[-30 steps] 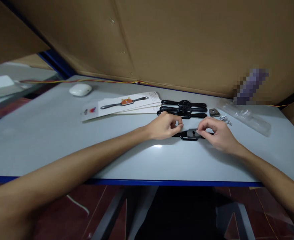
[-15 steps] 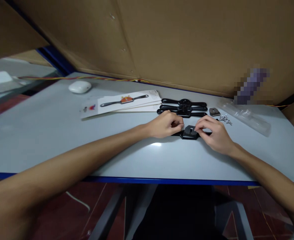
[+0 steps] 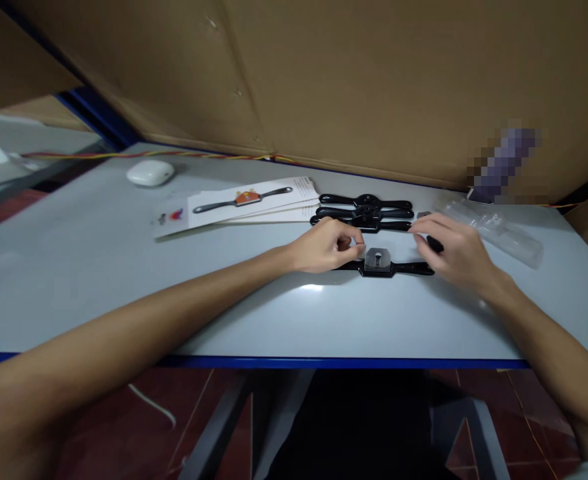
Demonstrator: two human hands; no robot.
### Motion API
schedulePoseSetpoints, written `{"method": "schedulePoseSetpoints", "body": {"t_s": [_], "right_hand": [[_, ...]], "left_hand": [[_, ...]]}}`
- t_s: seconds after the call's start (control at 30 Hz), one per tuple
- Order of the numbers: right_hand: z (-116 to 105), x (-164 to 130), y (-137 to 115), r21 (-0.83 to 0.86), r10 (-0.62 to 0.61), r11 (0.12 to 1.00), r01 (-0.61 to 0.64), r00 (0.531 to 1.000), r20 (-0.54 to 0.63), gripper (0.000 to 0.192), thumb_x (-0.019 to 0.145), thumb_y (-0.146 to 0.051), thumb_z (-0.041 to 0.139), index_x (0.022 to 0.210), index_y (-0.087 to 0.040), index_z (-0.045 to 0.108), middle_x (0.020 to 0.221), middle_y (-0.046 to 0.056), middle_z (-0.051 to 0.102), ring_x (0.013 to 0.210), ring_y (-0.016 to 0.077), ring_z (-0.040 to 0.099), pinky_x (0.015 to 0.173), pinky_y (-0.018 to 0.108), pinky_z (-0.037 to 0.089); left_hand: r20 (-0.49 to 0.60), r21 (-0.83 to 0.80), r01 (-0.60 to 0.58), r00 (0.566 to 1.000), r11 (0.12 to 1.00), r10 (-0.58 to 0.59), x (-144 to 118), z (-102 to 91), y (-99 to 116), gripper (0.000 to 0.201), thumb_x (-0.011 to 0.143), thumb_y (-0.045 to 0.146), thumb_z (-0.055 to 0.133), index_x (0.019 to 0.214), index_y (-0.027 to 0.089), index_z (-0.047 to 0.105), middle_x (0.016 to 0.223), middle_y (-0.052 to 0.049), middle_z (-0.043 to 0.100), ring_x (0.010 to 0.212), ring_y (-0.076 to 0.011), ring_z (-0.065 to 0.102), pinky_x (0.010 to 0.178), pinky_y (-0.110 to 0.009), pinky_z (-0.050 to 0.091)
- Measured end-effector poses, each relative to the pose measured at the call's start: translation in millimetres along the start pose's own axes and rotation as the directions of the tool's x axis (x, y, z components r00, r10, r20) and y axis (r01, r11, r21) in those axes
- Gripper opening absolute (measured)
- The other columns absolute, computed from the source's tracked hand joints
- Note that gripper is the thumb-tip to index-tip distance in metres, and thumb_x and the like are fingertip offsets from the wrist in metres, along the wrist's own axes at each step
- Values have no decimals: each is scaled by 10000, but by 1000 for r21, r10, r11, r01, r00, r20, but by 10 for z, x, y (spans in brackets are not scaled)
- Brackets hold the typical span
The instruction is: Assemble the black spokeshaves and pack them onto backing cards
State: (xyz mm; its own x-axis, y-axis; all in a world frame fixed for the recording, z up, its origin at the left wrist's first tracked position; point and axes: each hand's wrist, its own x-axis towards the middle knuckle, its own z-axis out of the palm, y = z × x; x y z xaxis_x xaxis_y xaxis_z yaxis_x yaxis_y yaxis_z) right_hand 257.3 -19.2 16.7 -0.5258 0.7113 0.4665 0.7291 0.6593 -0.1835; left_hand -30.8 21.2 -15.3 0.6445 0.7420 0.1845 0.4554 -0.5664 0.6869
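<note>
I note that my right hand has left the metal plate seated on the black tool and moved right, fingers curled loosely, empty as far as I can tell; my left hand still pinches the tool's left handle; the leaflet beyond the left hand bears no readable writing.

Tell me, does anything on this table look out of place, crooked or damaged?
Nothing stands out. The black spokeshave lies flat by the left hand; the right hand is off to its right. Three more spokeshaves sit stacked neatly beside the leaflets, and the clear plastic bag lies flat.
</note>
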Motion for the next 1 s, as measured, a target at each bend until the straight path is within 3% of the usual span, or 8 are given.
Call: {"method": "schedulePoseSetpoints", "body": {"t_s": [0.13,0.27,0.37,0.47,0.6,0.67,0.8,1.0], "right_hand": [[-277,27,186,-302,289,922,-241,949,127,331,1051,-317,525,1217,-225,797,1145,115,833,945,312,769,756,415,514],[-458,38,383,-368,440,872,-322,846,300,395,1046,-400,515,1271,-225,789,1082,105,837,921,313,751,738,408,480],[-491,39,468,-311,426,896,-316,809,404,381,1021,-426,544,1202,-216,806,1042,102,831,880,288,739,780,414,492],[-468,40,474,-288,414,905,-313,802,431,376,995,-480,600,1133,-210,823,1019,109,821,869,277,731,802,410,496],[-425,29,448,-237,417,909,-344,778,470,519,932,-574,718,1327,-240,770,968,55,804,810,257,707,744,385,480],[-406,13,462,-207,406,913,-350,764,501,583,899,-564,765,1393,-255,742,923,36,793,783,253,698,719,378,475],[-375,-16,515,-154,348,936,-315,774,530,522,912,-544,756,1340,-246,774,904,49,786,768,253,693,700,384,477],[-385,0,481,-163,358,933,-321,776,519,458,914,-530,752,1277,-252,782,936,49,777,785,248,680,686,368,449]], "left_hand": [[-26,-18,25,999,1000,-25,-9,-9,20,245,882,344,597,767,167,720,476,81,392,478,-89,318,524,-243,282],[-15,-39,53,998,998,-54,-7,-17,27,240,875,349,613,798,160,738,481,81,399,481,-89,325,520,-237,282],[-16,-75,73,997,995,-74,-8,-21,4,248,884,353,611,792,157,733,494,76,411,487,-88,324,514,-236,273],[-24,-112,55,998,992,-58,-5,-20,-28,255,885,337,596,760,156,725,535,47,492,521,-96,389,528,-234,306],[0,-111,-54,999,992,54,9,-49,-44,262,887,325,591,771,160,757,724,-30,682,649,-129,555,595,-248,401],[48,-97,-84,995,992,89,7,-98,-37,273,906,357,612,894,156,796,828,-51,713,702,-142,587,626,-258,431],[199,-40,-42,979,998,49,-33,-273,-18,446,877,458,739,1209,161,767,948,-44,684,773,-157,584,676,-264,452],[329,82,27,943,996,-53,-87,-483,-54,673,829,539,820,1383,174,705,943,-13,603,795,-166,555,715,-268,425]]}}
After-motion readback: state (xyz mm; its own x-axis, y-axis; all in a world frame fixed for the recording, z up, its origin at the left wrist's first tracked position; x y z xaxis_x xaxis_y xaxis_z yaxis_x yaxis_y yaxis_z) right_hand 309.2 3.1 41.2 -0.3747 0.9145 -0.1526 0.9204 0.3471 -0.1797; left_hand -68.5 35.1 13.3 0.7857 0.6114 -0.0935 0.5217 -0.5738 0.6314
